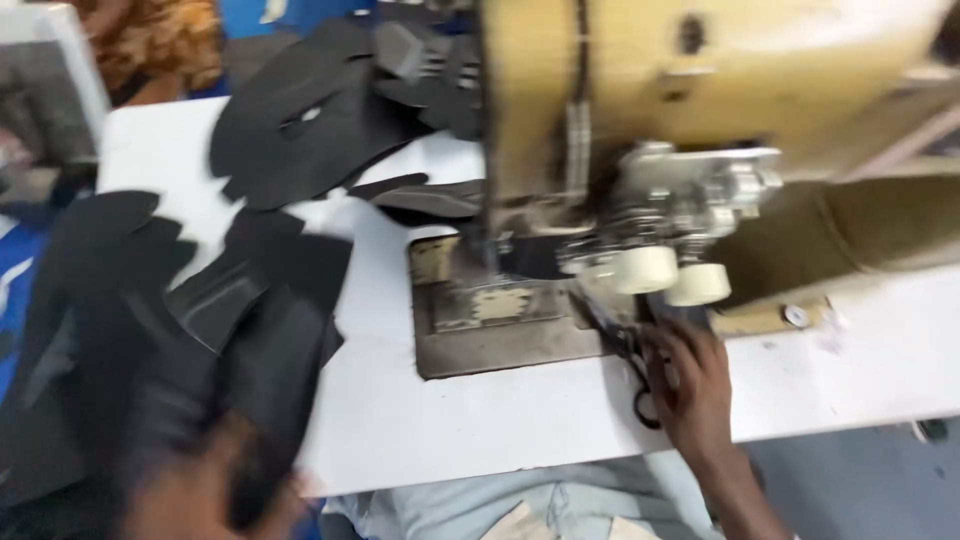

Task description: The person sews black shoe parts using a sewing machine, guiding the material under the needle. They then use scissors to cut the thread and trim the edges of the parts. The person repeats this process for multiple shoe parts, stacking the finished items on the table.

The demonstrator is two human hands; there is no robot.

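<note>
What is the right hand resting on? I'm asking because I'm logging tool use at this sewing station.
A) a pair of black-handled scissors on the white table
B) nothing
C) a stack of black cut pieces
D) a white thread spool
A: the right hand lies over the black-handled scissors on the white table, just in front of the beige sewing machine; the black cut pieces are by the left hand.

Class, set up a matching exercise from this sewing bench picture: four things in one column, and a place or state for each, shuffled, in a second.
1. scissors
2. black pieces
3. rollers
4. metal plate

a. set flat into the white table
b. under the right hand
c. heaped at the table's left
d. cream, under the machine head

Pairs: 1-b, 2-c, 3-d, 4-a
</note>
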